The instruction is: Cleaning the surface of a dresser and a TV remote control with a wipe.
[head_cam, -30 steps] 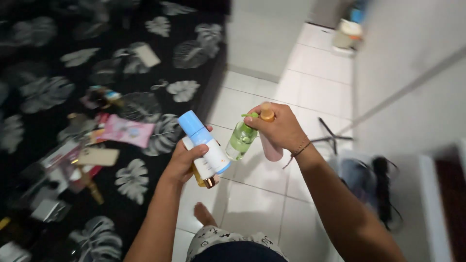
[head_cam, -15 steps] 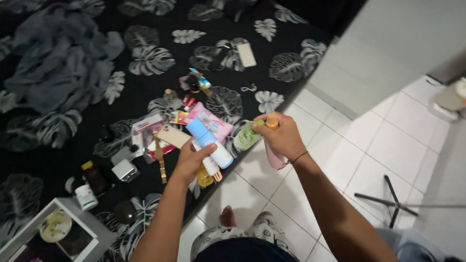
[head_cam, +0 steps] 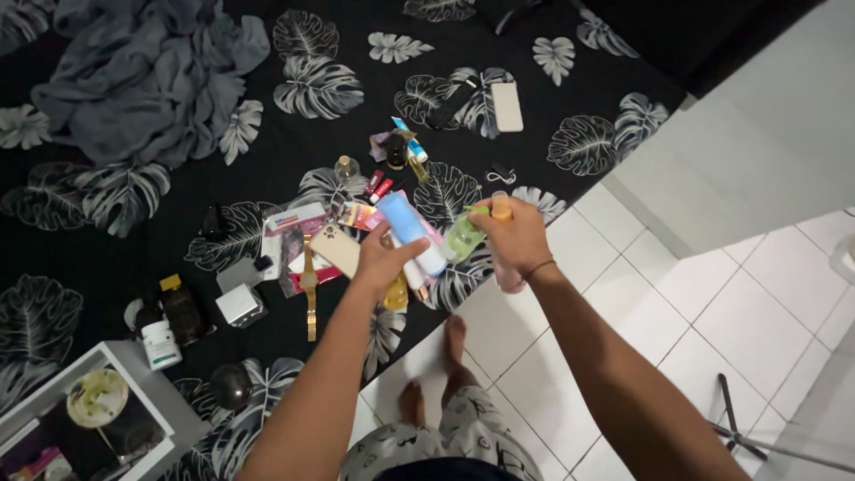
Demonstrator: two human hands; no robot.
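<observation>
Over the bed edge (head_cam: 499, 267), both hands grip bottles.

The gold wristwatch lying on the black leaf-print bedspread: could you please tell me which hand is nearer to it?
The left. The left hand, gripping a blue-capped white bottle, is just right of the gold wristwatch; the right hand, with a green pump bottle, is farther right.

You face bed (head_cam: 107, 267) under black leaf-print sheet. Grey blanket (head_cam: 142, 71) bunched at far left corner. Near bed's right edge: pale phone (head_cam: 508, 106), small bottles and tubes (head_cam: 396, 147), gold watch (head_cam: 309, 285), phone with beige case (head_cam: 336, 249). Dark bottle (head_cam: 183, 312) and white jar (head_cam: 161, 344) lie toward near edge. White tile floor (head_cam: 712, 303) beside bed.
</observation>
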